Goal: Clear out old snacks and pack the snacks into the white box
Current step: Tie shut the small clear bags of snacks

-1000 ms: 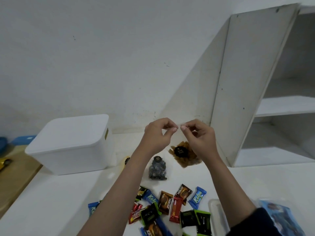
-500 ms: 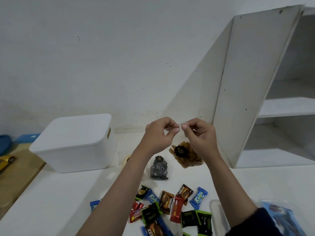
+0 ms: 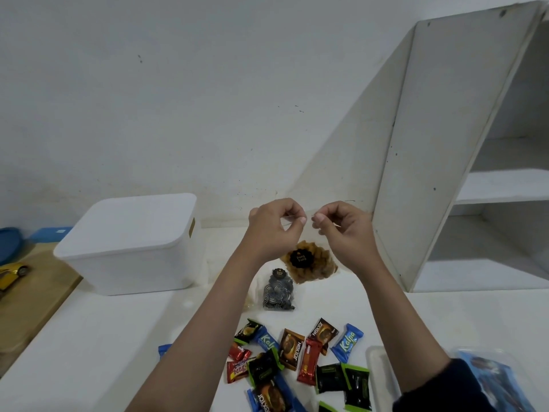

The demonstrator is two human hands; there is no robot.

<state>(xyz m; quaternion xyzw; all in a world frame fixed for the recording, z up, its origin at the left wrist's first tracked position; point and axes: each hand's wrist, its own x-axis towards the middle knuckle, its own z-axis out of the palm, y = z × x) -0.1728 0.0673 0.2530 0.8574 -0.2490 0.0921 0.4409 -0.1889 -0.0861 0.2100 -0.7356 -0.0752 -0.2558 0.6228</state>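
My left hand (image 3: 273, 228) and my right hand (image 3: 343, 230) are raised side by side above the table, each pinching the top edge of a clear bag of brown snacks (image 3: 312, 267) with a black round label. The bag hangs below my fingers. A small gap separates my fingertips. The white box (image 3: 130, 242) stands at the left with its lid on. Below my hands a second small bag of dark swirl-patterned snacks (image 3: 277, 291) lies on the white table (image 3: 104, 337). Several wrapped snacks (image 3: 297, 358) in brown, red, blue and green-black lie scattered near the front.
A white shelf unit (image 3: 445, 144) leans at the right. A clear plastic container (image 3: 378, 373) and a blue packet (image 3: 499, 382) sit at the front right. At the far left are a wooden board (image 3: 32, 307) and a yellow toy car (image 3: 12, 273).
My fingertips, touching before, have drawn a little apart at the top of the clear bag. The bag still hangs in the same place.
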